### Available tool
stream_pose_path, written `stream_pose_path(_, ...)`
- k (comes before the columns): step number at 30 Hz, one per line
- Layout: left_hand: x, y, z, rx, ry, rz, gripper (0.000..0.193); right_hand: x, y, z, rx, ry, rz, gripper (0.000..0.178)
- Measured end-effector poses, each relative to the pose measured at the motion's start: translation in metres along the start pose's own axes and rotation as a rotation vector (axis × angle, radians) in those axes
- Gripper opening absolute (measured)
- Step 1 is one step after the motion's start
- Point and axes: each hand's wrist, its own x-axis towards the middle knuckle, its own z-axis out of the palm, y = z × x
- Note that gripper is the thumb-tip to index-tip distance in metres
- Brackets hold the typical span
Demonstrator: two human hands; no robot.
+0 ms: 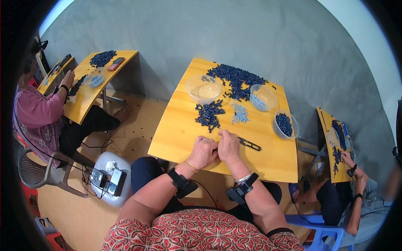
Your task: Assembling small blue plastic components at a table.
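The left hand and the right hand are positioned together over the near part of the yellow bench. The fingers of both hands are curled inward, with their tips drawn close to one another. Any part held between the fingers is concealed; the grip and the exact finger opening cannot be told.

Component layout, beyond the hands:
- The near pile of dark blue parts, small and tubular in form, lies on the bench ahead of the left hand.
- The light blue parts lie loose to the right of that pile, ahead of the right hand.
- The main heap of dark blue parts spreads along the far edge.

Containers, all clear and round:
- The far-left bowl stands behind the near pile, with a few parts visible at its far side.
- The far-right bowl contains light blue parts.
- The right-edge bowl contains dark blue parts.

A flat black slotted tool lies just right of the right hand, angled across the surface. Contact between tool and hand cannot be confirmed.

Each forearm carries a black wrist-mounted device. Co-workers are seated at separate benches to the left and right.
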Motion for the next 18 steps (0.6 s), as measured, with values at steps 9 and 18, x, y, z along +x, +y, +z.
stream_pose_path(9, 0.0028, -0.0017, 0.0026, -0.054, 0.008, 0.003, 0.007, -0.003, 0.0044, 0.0037, -0.02, 0.015, -0.103, 0.006)
stream_pose_path(18, 0.0061, -0.0067, 0.0035, -0.084, 0.035, 0.016, 0.007, 0.0018, 0.0024, 0.003, -0.104, -0.048, -0.079, 0.009)
